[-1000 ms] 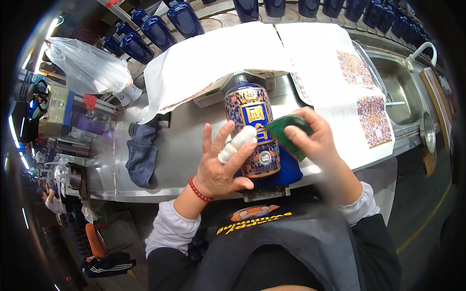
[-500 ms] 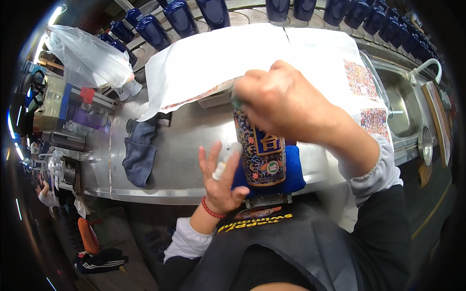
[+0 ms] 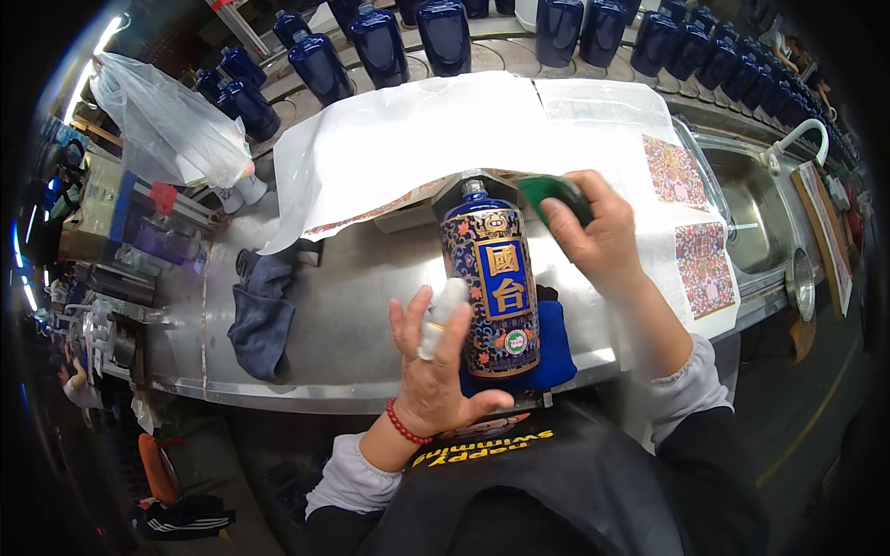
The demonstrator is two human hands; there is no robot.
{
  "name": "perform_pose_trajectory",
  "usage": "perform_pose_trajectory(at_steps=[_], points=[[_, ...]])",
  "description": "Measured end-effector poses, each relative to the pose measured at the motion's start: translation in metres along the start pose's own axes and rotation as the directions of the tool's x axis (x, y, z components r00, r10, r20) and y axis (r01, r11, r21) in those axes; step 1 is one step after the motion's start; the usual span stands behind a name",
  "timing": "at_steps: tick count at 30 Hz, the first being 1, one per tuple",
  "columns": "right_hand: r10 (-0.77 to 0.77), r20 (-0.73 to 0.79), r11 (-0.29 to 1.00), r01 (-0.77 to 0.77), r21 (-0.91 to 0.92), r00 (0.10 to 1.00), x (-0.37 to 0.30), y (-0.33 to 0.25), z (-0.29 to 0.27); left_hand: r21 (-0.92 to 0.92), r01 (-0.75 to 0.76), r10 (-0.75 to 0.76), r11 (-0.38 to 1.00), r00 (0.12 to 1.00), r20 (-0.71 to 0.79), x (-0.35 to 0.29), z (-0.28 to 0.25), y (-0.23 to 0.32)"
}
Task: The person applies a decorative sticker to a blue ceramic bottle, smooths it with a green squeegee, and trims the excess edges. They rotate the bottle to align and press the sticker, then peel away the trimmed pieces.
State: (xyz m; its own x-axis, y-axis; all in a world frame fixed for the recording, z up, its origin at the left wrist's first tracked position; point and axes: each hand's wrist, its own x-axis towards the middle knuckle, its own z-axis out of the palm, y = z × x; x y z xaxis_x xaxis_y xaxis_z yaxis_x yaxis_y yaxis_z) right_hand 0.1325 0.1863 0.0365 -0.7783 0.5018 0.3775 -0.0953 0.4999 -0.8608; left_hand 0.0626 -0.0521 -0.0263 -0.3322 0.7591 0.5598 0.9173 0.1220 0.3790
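Observation:
A dark blue bottle [image 3: 505, 341] wrapped in a colourful floral decal with a blue and gold panel leans back, neck pointing away from me, on a blue cloth [image 3: 559, 347]. Right of its neck, my right hand [image 3: 603, 236] pinches a flat green scraper [image 3: 556, 197] between thumb and fingers, apart from the bottle. My left hand [image 3: 431, 371] is open at the bottle's lower left side, fingers spread and thumb stretched across near its base. White coverings wrap some of its fingers. Whether those fingers touch the bottle, I cannot tell.
White sheets [image 3: 417, 125] with printed floral decals [image 3: 705, 269] cover the far part of the metal worktop [image 3: 348, 320]. Beyond stand several blue bottles [image 3: 443, 42] on a conveyor. A grey cloth [image 3: 260, 320] lies left; a sink [image 3: 765, 199] is at right.
My right hand has swung right with the scraper, off the bottle's upper part, so the neck and panel now show. My left hand stays beside the bottle with fingers spread.

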Motion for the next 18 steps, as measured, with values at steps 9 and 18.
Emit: perform_pose_trajectory(at_steps=[9,18], points=[[0.365,0.038,0.79,-0.331,0.517,0.93,-0.028,0.034,0.03,-0.046,-0.007,0.007,0.999,1.0,0.005,0.058,0.004,-0.035],[0.446,0.104,0.63,-0.394,0.669,0.889,-0.029,0.044,0.026,-0.219,0.196,-0.206,0.956,0.978,-0.025,0.039,0.013,-0.044]])
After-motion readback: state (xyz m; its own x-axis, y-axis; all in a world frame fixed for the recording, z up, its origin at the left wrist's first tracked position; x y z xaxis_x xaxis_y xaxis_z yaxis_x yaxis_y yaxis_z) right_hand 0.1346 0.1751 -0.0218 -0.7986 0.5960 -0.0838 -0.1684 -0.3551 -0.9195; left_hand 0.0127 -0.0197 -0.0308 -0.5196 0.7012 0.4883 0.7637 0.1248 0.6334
